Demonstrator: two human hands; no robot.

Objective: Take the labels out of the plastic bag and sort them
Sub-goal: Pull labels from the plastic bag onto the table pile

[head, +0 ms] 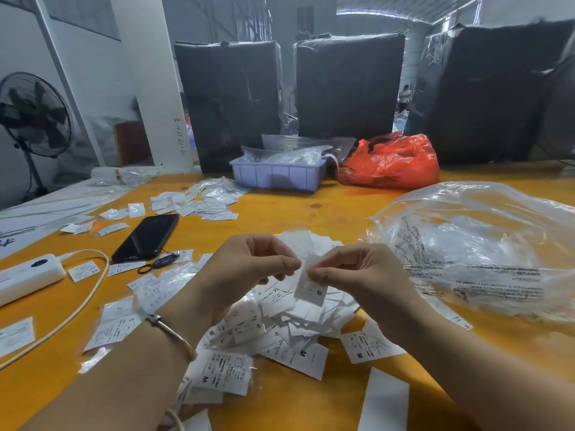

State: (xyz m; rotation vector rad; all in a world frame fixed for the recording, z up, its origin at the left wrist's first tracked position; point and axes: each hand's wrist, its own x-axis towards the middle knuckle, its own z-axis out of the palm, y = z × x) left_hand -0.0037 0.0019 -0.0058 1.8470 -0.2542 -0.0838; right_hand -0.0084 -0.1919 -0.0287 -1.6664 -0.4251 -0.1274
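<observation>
A white label marked M (312, 286) hangs between my two hands above a heap of white labels (280, 325) on the yellow table (311, 209). My right hand (354, 275) pinches the label's top edge with thumb and fingertips. My left hand (249, 265) has its fingers curled and its fingertips meet the same top edge from the left. A large clear plastic bag (479, 244) with printed text lies crumpled to the right of my hands. More labels, some in small clear sleeves (199, 200), are scattered to the left and further back.
A black phone (146, 237) lies at centre left, and a white power bank (28, 278) with a cable (84, 306) sits at the left edge. A lilac tray (277, 177) and a red bag (392, 163) stand at the back, before black wrapped bales (348, 85). A fan (31, 116) is far left.
</observation>
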